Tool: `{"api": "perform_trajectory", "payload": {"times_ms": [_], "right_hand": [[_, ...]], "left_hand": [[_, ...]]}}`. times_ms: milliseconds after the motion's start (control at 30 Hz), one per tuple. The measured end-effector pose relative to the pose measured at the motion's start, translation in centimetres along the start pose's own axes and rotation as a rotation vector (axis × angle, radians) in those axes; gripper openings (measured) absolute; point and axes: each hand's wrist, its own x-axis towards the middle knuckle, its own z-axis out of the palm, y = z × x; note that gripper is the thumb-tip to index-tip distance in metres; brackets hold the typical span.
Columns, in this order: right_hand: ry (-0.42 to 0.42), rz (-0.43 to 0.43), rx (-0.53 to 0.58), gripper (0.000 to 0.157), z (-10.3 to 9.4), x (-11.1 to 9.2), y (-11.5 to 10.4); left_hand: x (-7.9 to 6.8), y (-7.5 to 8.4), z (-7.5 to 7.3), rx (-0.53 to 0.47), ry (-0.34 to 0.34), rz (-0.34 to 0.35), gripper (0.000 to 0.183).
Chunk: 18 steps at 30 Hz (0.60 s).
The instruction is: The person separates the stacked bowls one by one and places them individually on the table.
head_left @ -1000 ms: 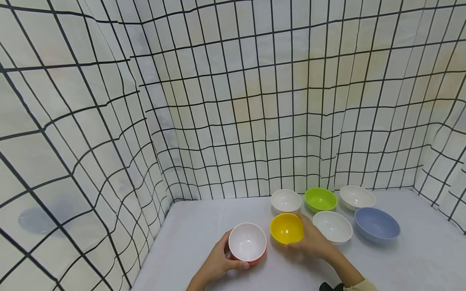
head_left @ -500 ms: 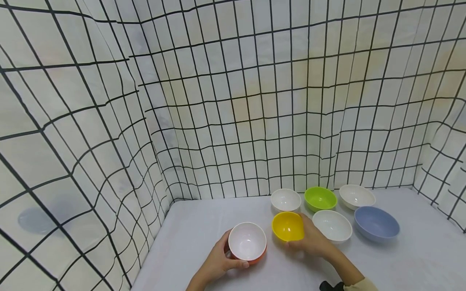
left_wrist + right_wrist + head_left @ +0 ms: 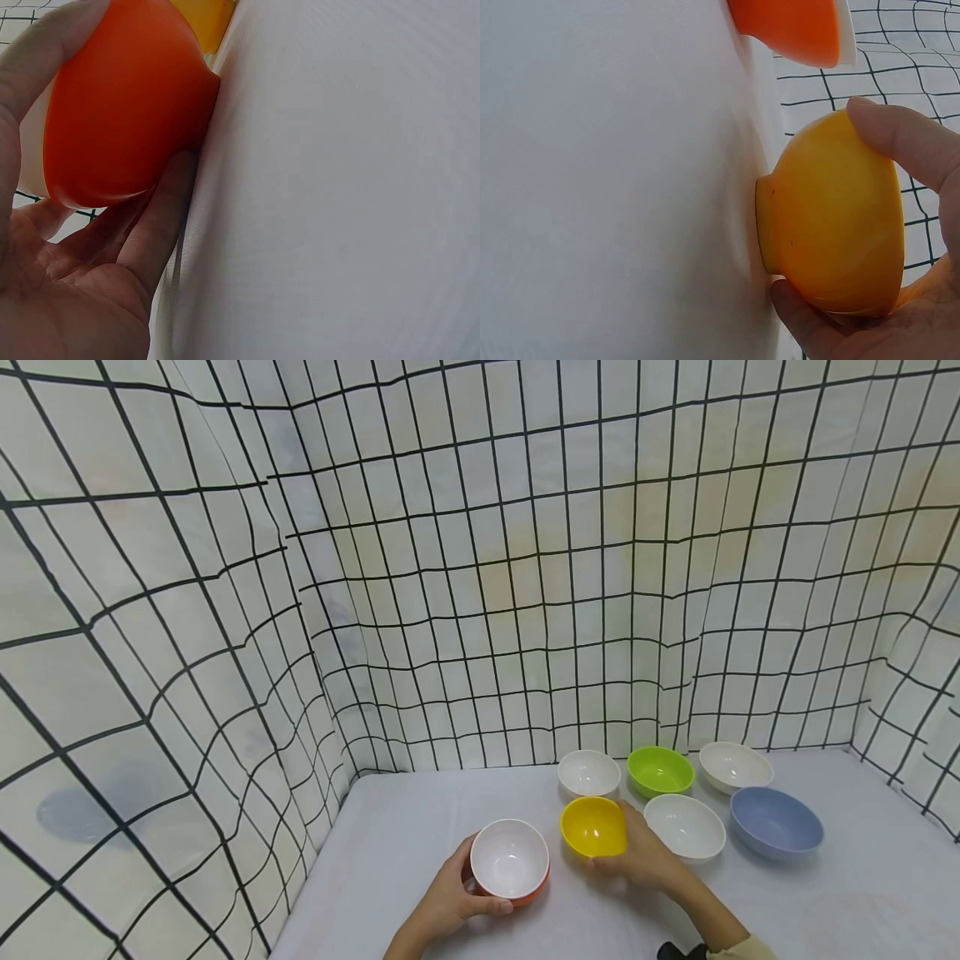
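My left hand [image 3: 453, 897] grips an orange bowl [image 3: 131, 105] from its left side, thumb and fingers spread round it. Nested in that orange bowl is a white bowl [image 3: 510, 858], its rim standing above the orange one. To the right, my right hand [image 3: 641, 852] holds a yellow bowl [image 3: 592, 827] by its right side. In the right wrist view the thumb lies near the rim of the yellow bowl, and a fingertip sits low by its foot, close over the white tabletop [image 3: 630, 187]. A narrow gap separates the two held groups.
Behind the yellow bowl stand a small white bowl [image 3: 588, 773] and a green bowl [image 3: 661, 771]. Further right are a white bowl [image 3: 685, 827], another white bowl [image 3: 737, 767] at the back and a wide blue bowl [image 3: 777, 822]. A white wall with black grid lines [image 3: 487, 610] encloses the table.
The yellow bowl has shifted very slightly right and away from me in my right hand. My left hand and the nested bowls have stayed in place.
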Motion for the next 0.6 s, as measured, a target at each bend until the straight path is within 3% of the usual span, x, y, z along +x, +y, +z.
{"api": "perform_trajectory", "payload": {"times_ms": [233,600], "right_hand": [[0.005,-0.005,-0.026,0.114,0.05,0.1,0.05],[-0.009,0.034,-0.036,0.125,0.07,0.1,-0.05]], "left_hand": [[0.01,0.05,0.01,-0.004,-0.006,0.003,0.101],[0.07,-0.09,-0.07,0.003,-0.009,0.001,0.102]]}}
